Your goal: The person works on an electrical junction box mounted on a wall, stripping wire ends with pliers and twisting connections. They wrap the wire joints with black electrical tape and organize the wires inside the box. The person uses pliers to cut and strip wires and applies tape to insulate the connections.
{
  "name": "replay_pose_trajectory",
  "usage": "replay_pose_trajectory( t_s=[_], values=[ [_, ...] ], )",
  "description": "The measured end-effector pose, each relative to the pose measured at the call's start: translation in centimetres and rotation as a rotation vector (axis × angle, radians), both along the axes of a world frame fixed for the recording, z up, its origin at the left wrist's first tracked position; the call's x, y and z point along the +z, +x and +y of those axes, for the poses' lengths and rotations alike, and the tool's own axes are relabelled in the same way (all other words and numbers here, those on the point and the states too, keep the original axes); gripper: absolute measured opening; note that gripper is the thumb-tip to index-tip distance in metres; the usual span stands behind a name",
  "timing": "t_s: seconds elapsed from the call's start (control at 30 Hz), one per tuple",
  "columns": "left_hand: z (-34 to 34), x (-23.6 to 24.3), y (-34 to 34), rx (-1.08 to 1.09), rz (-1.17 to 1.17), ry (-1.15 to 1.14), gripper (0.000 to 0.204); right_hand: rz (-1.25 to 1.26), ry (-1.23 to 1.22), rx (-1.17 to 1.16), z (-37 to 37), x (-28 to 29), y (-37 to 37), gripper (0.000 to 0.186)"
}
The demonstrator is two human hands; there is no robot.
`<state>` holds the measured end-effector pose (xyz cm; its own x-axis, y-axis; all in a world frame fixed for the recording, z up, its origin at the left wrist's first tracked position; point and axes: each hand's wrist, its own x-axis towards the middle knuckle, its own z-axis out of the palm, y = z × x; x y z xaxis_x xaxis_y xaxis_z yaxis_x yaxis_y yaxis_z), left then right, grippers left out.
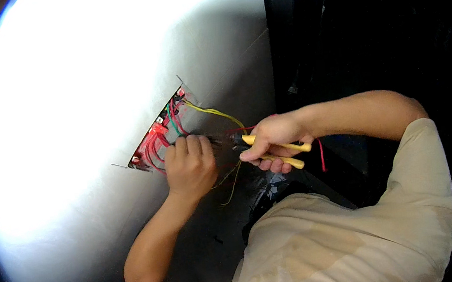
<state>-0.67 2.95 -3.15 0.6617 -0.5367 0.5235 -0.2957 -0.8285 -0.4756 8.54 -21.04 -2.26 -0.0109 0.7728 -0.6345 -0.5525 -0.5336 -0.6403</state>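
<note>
My left hand (189,165) is closed, its fingers curled over a bundle of wires that comes out of a slanted wall box. Red wires (153,148) and a green wire (173,119) run from the box toward this hand. Gripped in my right hand (275,135) are pliers with yellow handles (295,162). Their dark jaws point left, toward the wire ends by my left hand; blur there hides whether they touch. A yellow wire (214,111) arcs from the box's upper end to the right hand. A red wire end (322,157) hangs beyond the handles.
The long wall box (138,154) is set in a pale wall (104,206), brightly lit at upper left. Thin yellow wire ends (234,188) dangle below my hands. Shiny crumpled material (268,188) lies lower down. Much of the right side is dark.
</note>
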Motion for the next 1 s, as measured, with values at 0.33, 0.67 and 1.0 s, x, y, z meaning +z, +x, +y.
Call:
replay_pose_trajectory(
  t_s=[0.33,0.67,1.0],
  values=[
    [-1.4,4.2,-1.5,0.033,0.269,-0.856,0.008,-1.612,0.131,-0.278,1.5,-2.7,-3.3,0.044],
    [1.2,6.9,-2.5,-0.092,0.736,-1.340,0.013,-1.967,0.369,-0.728,5.5,-5.8,-2.2,0.069],
    [1.9,7.0,-2.6,-0.164,0.819,-1.385,0.013,-2.000,0.456,-0.795,6.4,-6.2,-1.4,0.059]
  ],
)
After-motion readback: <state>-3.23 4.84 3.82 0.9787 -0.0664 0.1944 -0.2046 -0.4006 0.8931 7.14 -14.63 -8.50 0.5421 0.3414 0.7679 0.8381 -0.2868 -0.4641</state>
